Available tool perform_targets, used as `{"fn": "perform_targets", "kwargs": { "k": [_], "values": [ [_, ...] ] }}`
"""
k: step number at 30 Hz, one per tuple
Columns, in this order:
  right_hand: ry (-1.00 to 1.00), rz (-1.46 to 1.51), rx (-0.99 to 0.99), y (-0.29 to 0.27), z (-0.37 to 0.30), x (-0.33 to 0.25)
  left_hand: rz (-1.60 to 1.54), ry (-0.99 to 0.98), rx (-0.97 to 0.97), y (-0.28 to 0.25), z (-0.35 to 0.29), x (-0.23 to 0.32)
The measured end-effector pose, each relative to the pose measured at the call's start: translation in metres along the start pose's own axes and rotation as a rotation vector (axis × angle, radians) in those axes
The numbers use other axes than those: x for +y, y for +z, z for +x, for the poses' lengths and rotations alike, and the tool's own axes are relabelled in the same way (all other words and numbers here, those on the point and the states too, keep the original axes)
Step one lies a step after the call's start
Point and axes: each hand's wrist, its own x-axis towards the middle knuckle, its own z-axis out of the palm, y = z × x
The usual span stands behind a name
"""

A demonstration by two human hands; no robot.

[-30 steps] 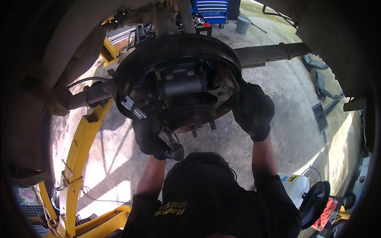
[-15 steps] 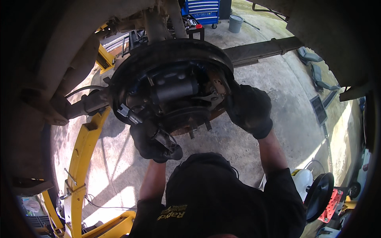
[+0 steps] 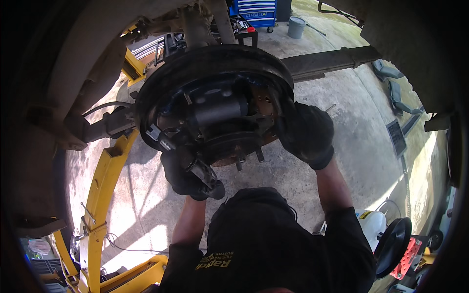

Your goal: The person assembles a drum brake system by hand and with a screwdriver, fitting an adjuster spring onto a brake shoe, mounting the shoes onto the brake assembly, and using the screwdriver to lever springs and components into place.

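Observation:
A brake assembly hangs in front of me, with a dark round backing plate (image 3: 215, 61), a cylindrical hub (image 3: 220, 112) and wheel studs (image 3: 239, 161) at its lower side. My left hand (image 3: 183, 173), in a black glove, is closed around a pair of metal pliers (image 3: 202, 173) at the assembly's lower left. The pliers' silver end (image 3: 159, 136) reaches up against the inner rim. My right hand (image 3: 308, 134), also gloved, is closed on the brake shoe (image 3: 266, 105) at the right; its fingertips are hidden. A thin light rod (image 3: 331, 107) shows beyond this hand.
A leaf spring (image 3: 332, 61) runs off to the right. Yellow lift posts (image 3: 105, 180) stand at the left. At the back are a blue tool chest (image 3: 254, 12) and a grey bucket (image 3: 296, 28). A white tank (image 3: 371, 224) is at lower right.
The whole view has shifted slightly. My right hand has turned a little at the brake shoe, and a flat metal piece beside it shows less. The thin rod has come into sight. My left hand keeps its grip.

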Motion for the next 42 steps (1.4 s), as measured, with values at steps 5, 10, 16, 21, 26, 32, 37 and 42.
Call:
{"fn": "perform_targets", "kwargs": {
  "k": [5, 10, 16, 21, 26, 32, 37, 42],
  "values": [
    [0.118, 0.028, 0.074, 0.009, -0.001, -0.001, 0.184, 0.066, -0.046, -0.005, 0.0, -0.006],
    [0.373, 0.325, 0.165, 0.016, -0.021, -0.008, -0.162, -0.216, -0.204, -0.039, -0.005, -0.001],
    [0.391, 0.405, 0.125, 0.025, -0.04, -0.008, -0.492, -0.673, -0.216, -0.082, -0.047, 0.028],
    [0.346, 0.411, 0.11, 0.027, -0.038, -0.004, -0.882, -1.049, -0.136, -0.082, -0.081, 0.045],
    [0.372, 0.385, 0.08, 0.023, -0.035, -0.009, -0.703, -1.545, -0.343, -0.045, -0.115, 0.026],
    [0.286, 0.369, 0.087, 0.033, -0.044, -0.004, -0.838, -1.541, -0.415, 0.031, -0.105, 0.066],
    [0.27, 0.34, 0.121, 0.039, -0.048, -0.008, -0.889, -1.527, -0.256, 0.049, -0.103, 0.092],
    [0.287, 0.216, 0.161, 0.038, -0.042, -0.013, -0.925, -1.522, -0.248, 0.062, -0.116, 0.096]
  ]
}}
